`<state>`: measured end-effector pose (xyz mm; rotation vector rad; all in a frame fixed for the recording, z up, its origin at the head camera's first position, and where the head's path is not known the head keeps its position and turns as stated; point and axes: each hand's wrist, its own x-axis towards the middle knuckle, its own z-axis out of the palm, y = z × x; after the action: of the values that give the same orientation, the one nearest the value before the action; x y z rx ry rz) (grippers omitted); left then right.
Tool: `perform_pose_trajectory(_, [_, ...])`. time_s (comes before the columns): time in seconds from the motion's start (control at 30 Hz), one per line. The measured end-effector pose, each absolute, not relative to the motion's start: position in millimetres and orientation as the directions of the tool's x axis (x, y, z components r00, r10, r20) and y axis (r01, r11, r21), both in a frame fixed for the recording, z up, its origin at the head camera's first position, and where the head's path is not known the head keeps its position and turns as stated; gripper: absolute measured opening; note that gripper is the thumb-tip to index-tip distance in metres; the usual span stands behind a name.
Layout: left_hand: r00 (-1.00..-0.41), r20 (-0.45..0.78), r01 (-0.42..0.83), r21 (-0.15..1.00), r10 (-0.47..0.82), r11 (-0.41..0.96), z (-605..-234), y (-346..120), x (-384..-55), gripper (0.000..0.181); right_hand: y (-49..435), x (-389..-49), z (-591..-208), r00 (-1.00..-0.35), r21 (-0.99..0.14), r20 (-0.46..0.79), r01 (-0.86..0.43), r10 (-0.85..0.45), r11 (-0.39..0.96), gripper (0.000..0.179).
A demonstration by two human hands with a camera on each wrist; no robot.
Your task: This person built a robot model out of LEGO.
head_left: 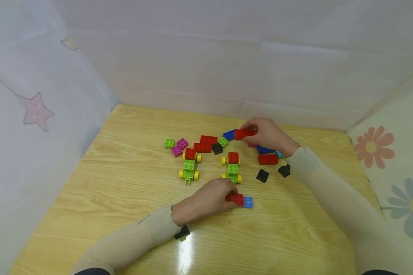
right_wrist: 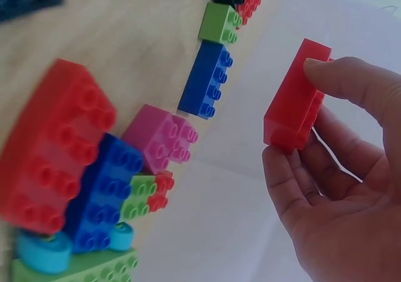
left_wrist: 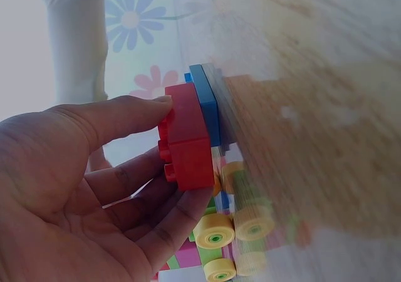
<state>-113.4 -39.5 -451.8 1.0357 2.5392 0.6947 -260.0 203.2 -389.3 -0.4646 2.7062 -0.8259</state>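
Near the middle of the table, my left hand (head_left: 210, 198) grips a red brick (head_left: 239, 199) between thumb and fingers. This brick sits at one end of a light blue plate brick (head_left: 248, 202); in the left wrist view, the red brick (left_wrist: 190, 150) overlaps the blue piece (left_wrist: 207, 103). Farther back, my right hand (head_left: 270, 133) pinches another red brick (head_left: 242, 134). The right wrist view shows that brick (right_wrist: 291, 100) raised clear of the table, with the thumb on one side and fingers beneath. A blue brick (head_left: 229, 135) lies just left of it.
Two wheeled green builds with red bricks on top, one left (head_left: 189, 165) and one right (head_left: 232, 169), stand behind my left hand. Pink bricks (head_left: 177, 151), red bricks (head_left: 202, 148) and a black brick (head_left: 217, 149) lie at the back. Another red brick (head_left: 267, 159) lies below my right hand.
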Motion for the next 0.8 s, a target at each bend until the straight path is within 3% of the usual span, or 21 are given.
perform_pose_trajectory(0.43, [-0.701,-0.098,0.549,0.558,0.707,0.622,-451,-44,-115,0.022,240,-184,-394,-0.927,-0.575,-0.167,-0.185,-0.335,0.797,0.042])
perform_pose_trajectory(0.8, [-0.697,-0.063,0.564,0.567,0.714,0.600,-451,-43,-114,0.021,253,-124,-422,-0.917,-0.585,-0.171,-0.201,-0.362,0.786,0.033])
